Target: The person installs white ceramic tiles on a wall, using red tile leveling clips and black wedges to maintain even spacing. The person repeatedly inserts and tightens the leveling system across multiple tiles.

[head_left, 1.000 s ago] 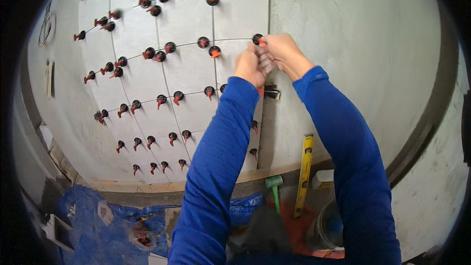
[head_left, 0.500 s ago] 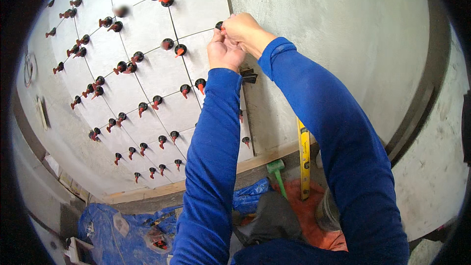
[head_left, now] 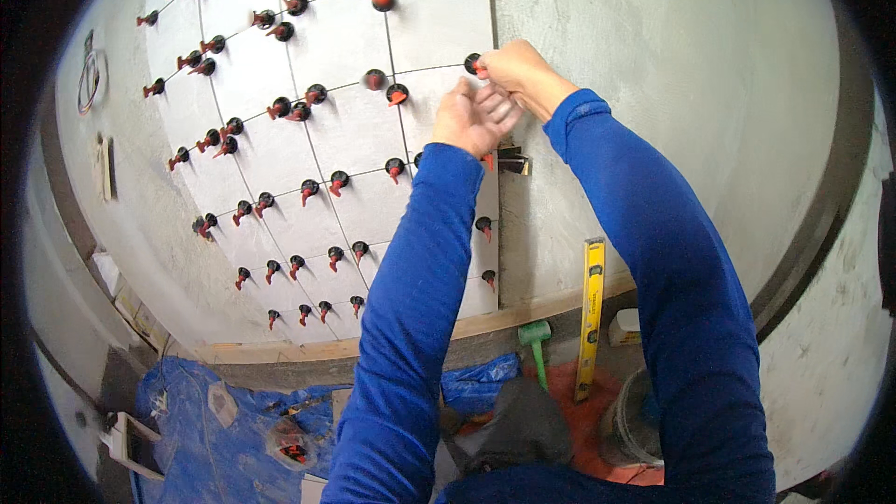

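Observation:
My right hand (head_left: 516, 75) is closed on a red-and-black tile leveling clip (head_left: 475, 65) at the joint on the right edge of the pale square tiles (head_left: 439, 19). My left hand (head_left: 469, 117) is just below and left of it, with fingers apart and partly curled, slightly blurred, holding nothing visible. Many similar clips (head_left: 397, 93) stick out along the tile joints to the left.
Bare grey wall (head_left: 672, 84) surrounds the tiles, above a wooden batten (head_left: 261, 352). A yellow spirit level (head_left: 590, 317) leans below, beside a green mallet (head_left: 535, 345). At the bottom are a bucket (head_left: 635, 429), blue tarpaulin (head_left: 187, 429) and a small white frame (head_left: 131, 443).
The view has shifted between frames. My right hand stays at the same clip, while my left hand has dropped a little from it since half a second ago, fingers more spread.

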A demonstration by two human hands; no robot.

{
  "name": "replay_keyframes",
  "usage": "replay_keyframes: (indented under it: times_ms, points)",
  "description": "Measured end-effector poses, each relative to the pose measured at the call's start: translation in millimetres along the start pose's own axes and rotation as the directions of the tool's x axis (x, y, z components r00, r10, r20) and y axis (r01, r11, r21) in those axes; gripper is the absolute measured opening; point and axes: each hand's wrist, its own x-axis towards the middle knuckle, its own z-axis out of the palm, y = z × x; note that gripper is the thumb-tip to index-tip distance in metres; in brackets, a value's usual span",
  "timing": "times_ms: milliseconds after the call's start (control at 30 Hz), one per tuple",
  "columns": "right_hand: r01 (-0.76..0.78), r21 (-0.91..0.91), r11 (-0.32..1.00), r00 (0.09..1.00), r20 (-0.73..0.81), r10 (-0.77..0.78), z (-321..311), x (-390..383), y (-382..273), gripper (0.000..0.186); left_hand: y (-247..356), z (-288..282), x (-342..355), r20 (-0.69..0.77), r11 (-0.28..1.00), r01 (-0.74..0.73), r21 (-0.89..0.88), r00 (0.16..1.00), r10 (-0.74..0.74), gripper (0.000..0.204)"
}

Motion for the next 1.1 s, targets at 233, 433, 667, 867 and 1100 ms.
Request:
replay_keyframes:
  times_ms: [233, 433, 667, 867, 1100]
  points:
    - [-0.013, 0.088, 0.996, 0.999, -0.030, 0.015, 3.1, -0.7, 4.3, 0.017, 2.6, 8.7, 31.3, 0.006, 0.968, -0.127, -0.217, 0.991, 0.132, 0.031]
    - [-0.008, -0.114, 0.993, 0.999, -0.044, 0.003, -0.1, 0.7, -1.2, 0.019, 10.0, 3.0, 11.5, -0.084, 0.741, -0.608, 0.284, 0.754, 0.651, 0.020]
    - [-0.019, -0.139, 0.990, 0.998, -0.054, 0.012, -1.8, 1.8, -3.4, 0.023, -17.7, -5.6, 5.6, 0.531, -0.429, -0.359, 0.829, 0.263, 0.806, 0.034]
    - [0.016, -0.095, 0.995, 0.999, 0.052, -0.011, -5.1, -0.4, -2.7, 0.024, 15.5, -6.9, 3.7, 0.748, -0.705, -0.249, 0.664, 0.217, 0.628, 0.027]
    - [0.046, 0.053, 0.998, 0.997, 0.052, -0.048, -2.8, -16.4, -9.1, 0.023, 36.6, -3.6, 4.9, 0.871, -0.853, -0.195, 0.484, 0.197, 0.450, 0.017]
